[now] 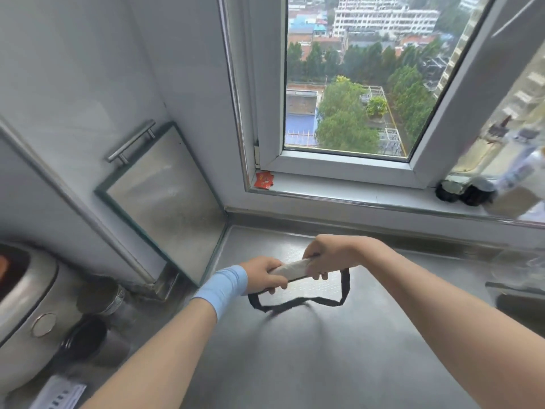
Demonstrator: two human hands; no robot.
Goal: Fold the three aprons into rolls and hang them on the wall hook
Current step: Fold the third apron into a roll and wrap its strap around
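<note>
- A rolled apron [292,268] is held above the steel counter [324,364], below the window [348,84].
- Its left end is gripped by the left hand [264,276], a blue band [224,287] worn at the wrist.
- Its right end is gripped by the right hand [327,255], fingers curled round it.
- A black strap [295,304] is seen hanging in a loop under the roll.

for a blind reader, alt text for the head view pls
The left hand and right hand grip a rolled apron over a steel counter, its black strap hanging in a loop. Behind, a window shows trees and buildings; a red packet lies on the sill.
</note>
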